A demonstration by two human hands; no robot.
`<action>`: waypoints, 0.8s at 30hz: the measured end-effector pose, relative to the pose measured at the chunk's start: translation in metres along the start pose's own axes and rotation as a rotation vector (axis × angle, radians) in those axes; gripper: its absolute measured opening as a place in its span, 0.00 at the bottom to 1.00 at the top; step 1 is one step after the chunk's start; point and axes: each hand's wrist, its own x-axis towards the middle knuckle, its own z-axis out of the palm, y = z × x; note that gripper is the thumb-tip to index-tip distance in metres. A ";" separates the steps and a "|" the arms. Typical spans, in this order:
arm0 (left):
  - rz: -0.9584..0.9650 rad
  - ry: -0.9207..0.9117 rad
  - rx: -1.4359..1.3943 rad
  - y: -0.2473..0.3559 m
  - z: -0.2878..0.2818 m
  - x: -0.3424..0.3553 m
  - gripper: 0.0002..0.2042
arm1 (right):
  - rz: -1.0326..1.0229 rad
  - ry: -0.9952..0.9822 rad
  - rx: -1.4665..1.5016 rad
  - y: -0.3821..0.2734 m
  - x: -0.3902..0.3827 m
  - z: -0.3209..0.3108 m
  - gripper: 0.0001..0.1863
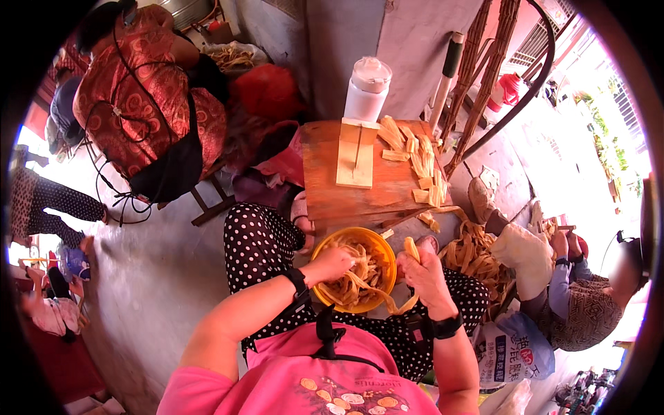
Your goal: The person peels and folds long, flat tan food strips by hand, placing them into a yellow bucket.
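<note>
A round yellow bowl (pixel 390 256) of flat tan strips (pixel 372 271) sits between the knees, apparently for easy reach. At right, the right hand (pixel 425 275) grips a long pale strip (pixel 412 247); the left hand (pixel 332 265), over the bowl's left side, hides its grip: I cannot tell.

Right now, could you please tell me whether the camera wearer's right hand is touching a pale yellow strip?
Touching: the head view shows the right hand gripping a pale yellow strip, whose end sticks out above the fingers.
</note>
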 end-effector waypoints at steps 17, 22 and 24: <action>0.609 0.421 0.093 0.120 -0.052 -0.076 0.06 | -0.143 -0.220 -0.440 -0.026 -0.018 -0.001 0.19; 0.658 0.331 0.242 0.116 -0.058 -0.091 0.10 | 0.056 -0.353 -0.232 -0.023 -0.029 -0.027 0.12; 0.815 0.306 0.379 0.126 -0.062 -0.088 0.13 | -0.004 -0.410 -0.285 -0.034 -0.029 -0.028 0.12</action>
